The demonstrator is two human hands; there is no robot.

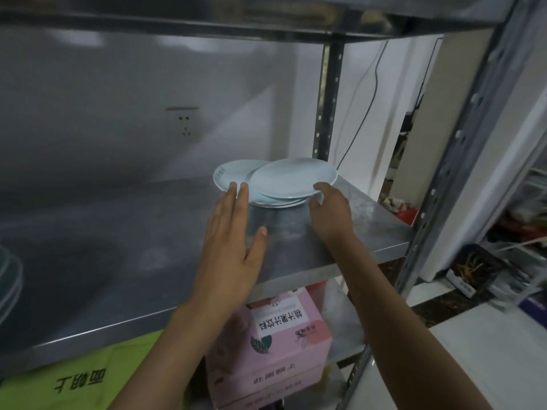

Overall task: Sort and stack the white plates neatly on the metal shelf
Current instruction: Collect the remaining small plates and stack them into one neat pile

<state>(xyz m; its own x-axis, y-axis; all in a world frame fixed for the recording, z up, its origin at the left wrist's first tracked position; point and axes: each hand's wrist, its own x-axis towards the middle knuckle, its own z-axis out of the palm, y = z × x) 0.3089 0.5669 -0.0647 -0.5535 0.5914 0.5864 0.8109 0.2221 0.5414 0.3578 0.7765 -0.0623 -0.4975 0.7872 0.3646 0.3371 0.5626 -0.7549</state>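
Note:
A loose, uneven pile of white plates (288,179) sits at the back right of the metal shelf (133,261), and one plate (231,171) sticks out to the left beneath the top one. My left hand (233,241) is flat with fingers spread, its fingertips touching the pile's left front edge. My right hand (328,211) cups the right front edge of the pile, thumb on the rim of the top plate. Neither hand has lifted anything.
More pale plates (9,279) show at the far left edge of the shelf. A pink box (275,335) and a green bag (88,377) sit on the lower level. Shelf uprights (328,105) stand behind and to the right; clutter lies on the floor at right.

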